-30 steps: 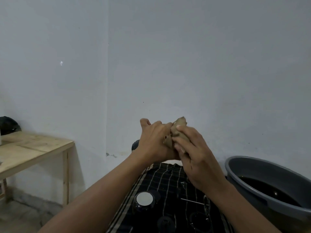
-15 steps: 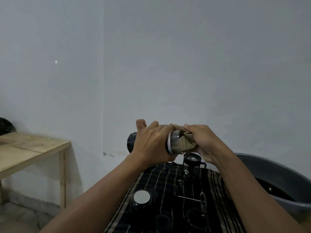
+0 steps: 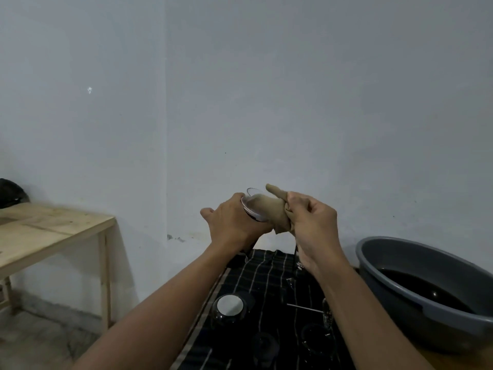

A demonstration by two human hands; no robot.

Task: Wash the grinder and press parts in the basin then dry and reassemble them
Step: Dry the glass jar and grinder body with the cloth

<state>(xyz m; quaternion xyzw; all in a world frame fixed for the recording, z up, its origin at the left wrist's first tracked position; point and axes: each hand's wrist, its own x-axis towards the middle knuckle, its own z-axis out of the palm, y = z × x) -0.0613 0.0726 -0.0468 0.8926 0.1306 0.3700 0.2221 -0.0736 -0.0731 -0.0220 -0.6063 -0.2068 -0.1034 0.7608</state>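
Note:
My left hand (image 3: 231,222) grips a clear glass cylinder (image 3: 252,206) with a silver rim, held up at chest height before the wall. A beige cloth (image 3: 274,212) is stuffed into the cylinder's open end. My right hand (image 3: 312,222) grips the cloth's outer end beside the cylinder. Below, on a black striped cloth (image 3: 266,273), lie a round black lid with a silver disc (image 3: 230,307), a thin metal rod (image 3: 304,307) and other dark parts. My palm hides most of the cylinder's body.
A grey basin (image 3: 373,252) holding dark water stands at the right. A light wooden table (image 3: 53,231) is at the left, with a dark object (image 3: 10,192) on its far end. A plain wall rises behind.
The cylinder has tilted so its open end faces up and right. My right hand has drawn back from the opening with the cloth's end. The black press beaker behind is now hidden.

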